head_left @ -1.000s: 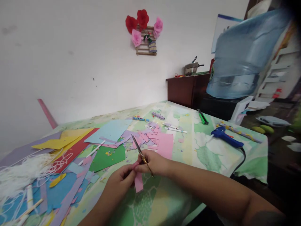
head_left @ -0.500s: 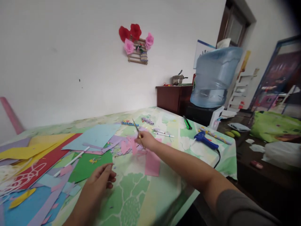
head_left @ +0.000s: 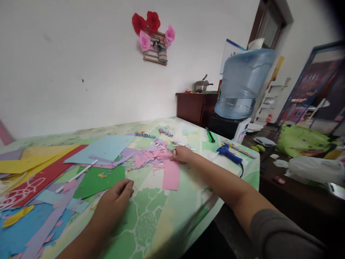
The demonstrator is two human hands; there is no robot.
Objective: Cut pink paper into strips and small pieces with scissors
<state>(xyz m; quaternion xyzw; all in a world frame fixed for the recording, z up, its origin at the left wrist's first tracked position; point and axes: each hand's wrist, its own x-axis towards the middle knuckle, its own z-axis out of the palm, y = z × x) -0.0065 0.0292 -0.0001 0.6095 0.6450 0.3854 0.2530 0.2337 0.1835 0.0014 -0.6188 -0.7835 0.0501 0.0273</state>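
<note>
My right hand [head_left: 182, 154] is closed around the handles of a small pair of scissors [head_left: 169, 151], low over the scraps. Their blades point left across the pink and purple paper cuttings. A pink paper strip [head_left: 171, 176] lies flat just below this hand. My left hand [head_left: 120, 194] hovers near the green paper [head_left: 107, 178], fingers curled in and thumb folded against them, with nothing visible in it. White pens [head_left: 185, 146] lie just behind the right hand, partly hidden by it.
Coloured sheets, including light blue paper [head_left: 107, 145] and red card [head_left: 51, 176], cover the table's left side. A blue glue gun [head_left: 229, 154] and a green cutter [head_left: 209, 135] lie to the right. A water dispenser bottle [head_left: 244, 86] stands beyond the table.
My right hand has moved right and down with the scissors, whose blades have swung from upright to nearly flat. My left hand's fingers have curled closer together. The view has shifted slightly.
</note>
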